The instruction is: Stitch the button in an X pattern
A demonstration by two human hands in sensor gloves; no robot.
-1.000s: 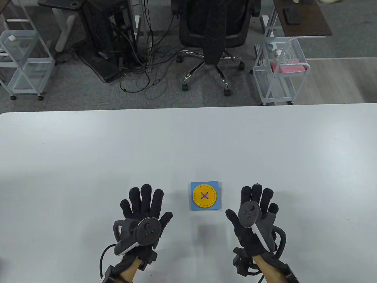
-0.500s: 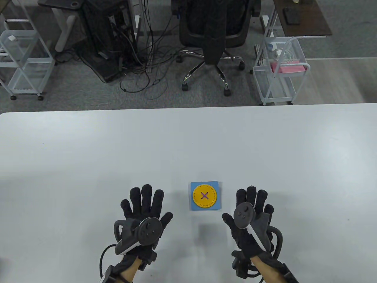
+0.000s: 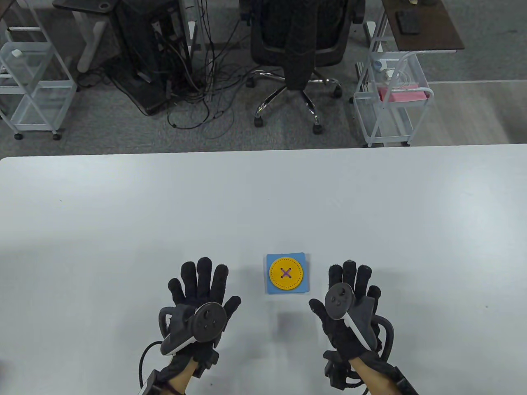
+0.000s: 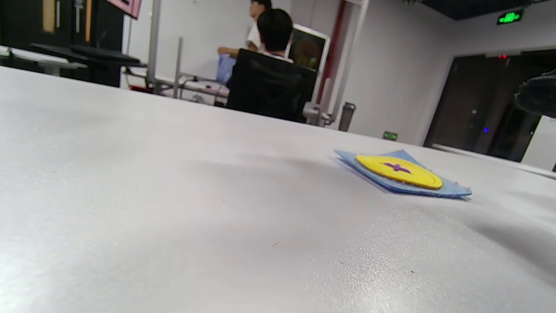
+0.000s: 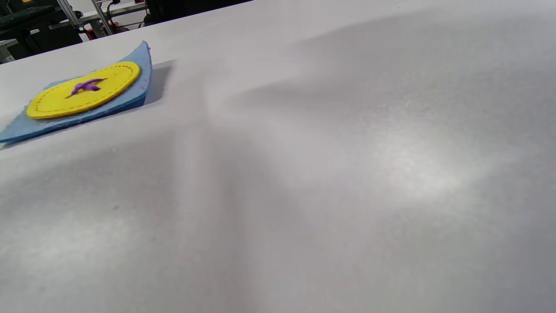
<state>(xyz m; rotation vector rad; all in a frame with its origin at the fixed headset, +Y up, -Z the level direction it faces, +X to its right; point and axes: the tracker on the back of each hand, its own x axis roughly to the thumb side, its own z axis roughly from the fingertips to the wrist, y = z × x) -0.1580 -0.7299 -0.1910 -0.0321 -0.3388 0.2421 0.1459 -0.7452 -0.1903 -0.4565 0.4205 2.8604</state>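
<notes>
1. The yellow button (image 3: 286,274), crossed by a purple X stitch (image 3: 286,273), lies on blue felt (image 3: 305,288) on the bench (image 3: 263,197).
2. The left hand (image 3: 199,294) and right hand (image 3: 350,300) flank it, each grip wide, fingers spread, holding nothing.

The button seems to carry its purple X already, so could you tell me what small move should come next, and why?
Probably none beyond keeping both hands off. The button lies flat on the blue felt with a purple X across its centre, and the left hand and right hand lie open on the table either side, touching nothing. No needle shows.
</notes>
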